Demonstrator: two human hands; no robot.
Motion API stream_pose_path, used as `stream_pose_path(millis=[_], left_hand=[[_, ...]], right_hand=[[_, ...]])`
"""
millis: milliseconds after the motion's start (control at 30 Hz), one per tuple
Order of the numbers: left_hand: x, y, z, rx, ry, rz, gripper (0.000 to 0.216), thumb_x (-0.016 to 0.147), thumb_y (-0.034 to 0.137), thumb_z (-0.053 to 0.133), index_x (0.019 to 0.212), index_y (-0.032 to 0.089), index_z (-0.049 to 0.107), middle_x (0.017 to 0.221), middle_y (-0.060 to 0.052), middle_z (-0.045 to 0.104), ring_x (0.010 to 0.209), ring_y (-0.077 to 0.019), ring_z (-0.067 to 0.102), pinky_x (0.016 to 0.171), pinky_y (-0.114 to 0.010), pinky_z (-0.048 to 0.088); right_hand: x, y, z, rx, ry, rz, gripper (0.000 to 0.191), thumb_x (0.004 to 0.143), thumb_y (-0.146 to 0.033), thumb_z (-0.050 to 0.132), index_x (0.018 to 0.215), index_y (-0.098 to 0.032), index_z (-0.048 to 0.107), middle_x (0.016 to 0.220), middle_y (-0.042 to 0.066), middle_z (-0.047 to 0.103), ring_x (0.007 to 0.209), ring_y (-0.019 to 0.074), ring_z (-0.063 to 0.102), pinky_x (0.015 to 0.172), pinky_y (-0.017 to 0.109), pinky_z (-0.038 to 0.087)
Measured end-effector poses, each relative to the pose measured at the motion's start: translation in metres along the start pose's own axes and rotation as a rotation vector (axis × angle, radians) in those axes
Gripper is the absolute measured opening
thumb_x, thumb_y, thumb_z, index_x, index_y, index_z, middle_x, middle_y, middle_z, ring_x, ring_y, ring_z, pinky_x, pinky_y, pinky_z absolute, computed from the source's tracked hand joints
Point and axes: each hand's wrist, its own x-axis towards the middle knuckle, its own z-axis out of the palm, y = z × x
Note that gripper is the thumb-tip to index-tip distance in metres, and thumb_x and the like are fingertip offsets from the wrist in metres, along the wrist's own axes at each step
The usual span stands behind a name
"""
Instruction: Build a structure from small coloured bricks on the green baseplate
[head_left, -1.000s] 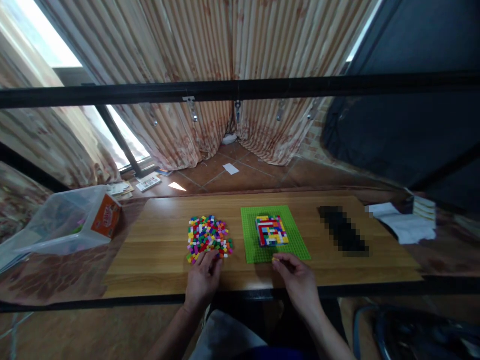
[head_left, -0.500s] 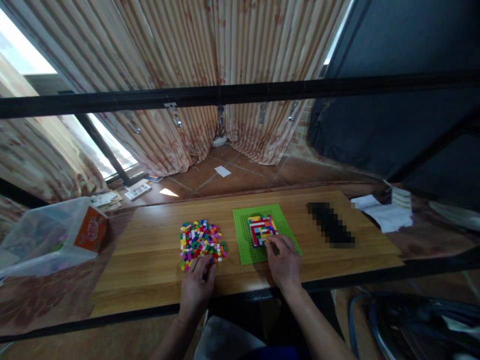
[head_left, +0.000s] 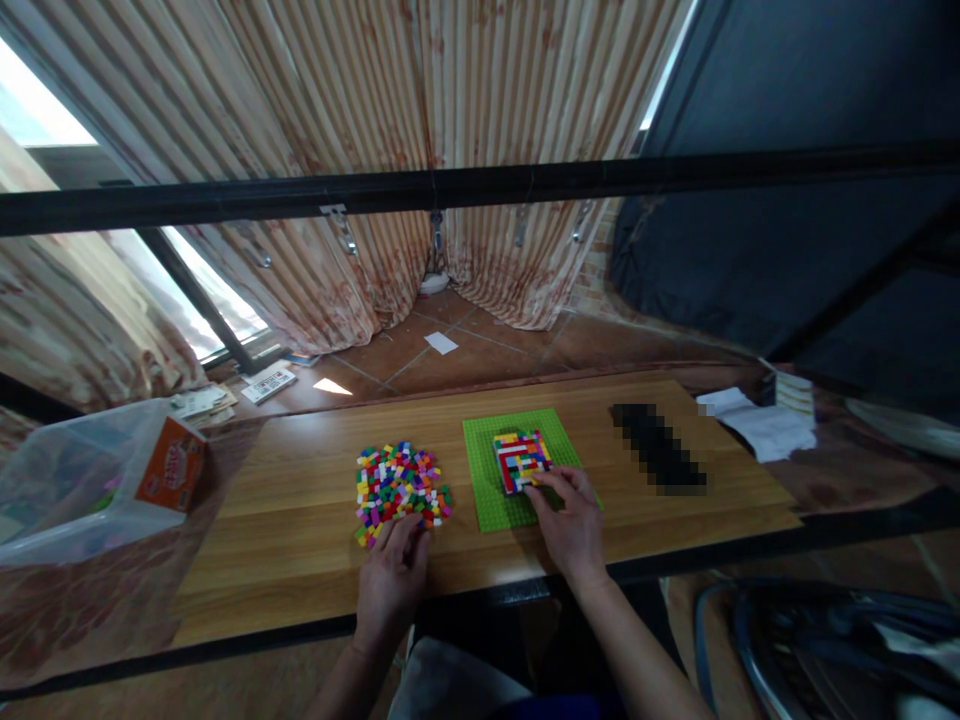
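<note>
A green baseplate (head_left: 487,480) lies on the wooden table (head_left: 300,500) with a square block of many-coloured small bricks (head_left: 520,458) built on it. My right hand (head_left: 571,520) rests on the plate with its fingertips pinched at the near edge of that block; what they hold is too small to make out. A loose pile of coloured bricks (head_left: 397,480) lies to the left of the plate. My left hand (head_left: 391,575) lies flat at the pile's near edge, its fingers stretched onto the bricks.
A clear plastic bag with an orange box (head_left: 97,475) sits at the table's left end. A dark blurred object (head_left: 658,448) lies right of the plate, and white papers (head_left: 757,425) beyond it. A black bar (head_left: 480,185) crosses the view above.
My right hand has moved forward from the plate's near edge up to the built block. The left hand has stayed at the pile. The view has shifted slightly.
</note>
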Motion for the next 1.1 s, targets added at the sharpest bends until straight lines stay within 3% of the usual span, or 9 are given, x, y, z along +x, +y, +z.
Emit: stream_pose_path(millis=[233, 433, 633, 1100], left_hand=[[0.001, -0.001, 0.000, -0.023, -0.016, -0.009, 0.019, 0.087, 0.029, 0.053, 0.099, 0.023, 0.065, 0.090, -0.003, 0.068, 0.078, -0.0176, 0.067, 0.069, -0.029, 0.053], [0.001, 0.000, -0.001, -0.029, -0.012, -0.024, 0.019, 0.086, 0.032, 0.052, 0.097, 0.023, 0.065, 0.089, -0.004, 0.069, 0.078, -0.0188, 0.067, 0.068, -0.030, 0.054], [0.000, -0.001, 0.000, -0.019, -0.005, -0.012, 0.019, 0.087, 0.031, 0.052, 0.100, 0.024, 0.065, 0.091, -0.004, 0.069, 0.079, -0.0183, 0.067, 0.069, -0.029, 0.054], [-0.003, 0.001, 0.001, 0.029, -0.021, 0.005, 0.019, 0.089, 0.027, 0.053, 0.104, 0.021, 0.063, 0.095, -0.005, 0.068, 0.085, -0.0183, 0.066, 0.073, -0.028, 0.055]], right_hand=[[-0.001, -0.002, -0.006, 0.076, -0.013, 0.025, 0.025, 0.086, -0.040, 0.055, 0.095, -0.022, 0.070, 0.102, 0.009, 0.058, 0.096, 0.0210, 0.057, 0.078, 0.036, 0.050], [0.003, 0.003, -0.008, 0.037, 0.115, 0.175, 0.038, 0.087, -0.045, 0.049, 0.109, -0.018, 0.063, 0.105, 0.012, 0.058, 0.095, 0.0224, 0.056, 0.082, 0.040, 0.048], [0.014, 0.002, 0.005, -0.064, 0.059, 0.152, 0.047, 0.088, -0.049, 0.048, 0.118, -0.014, 0.057, 0.112, 0.017, 0.059, 0.109, 0.0285, 0.052, 0.095, 0.048, 0.040], [0.010, -0.001, 0.016, -0.083, 0.026, 0.162, 0.049, 0.089, -0.048, 0.044, 0.120, -0.012, 0.056, 0.112, 0.018, 0.063, 0.103, 0.0279, 0.057, 0.088, 0.044, 0.043]])
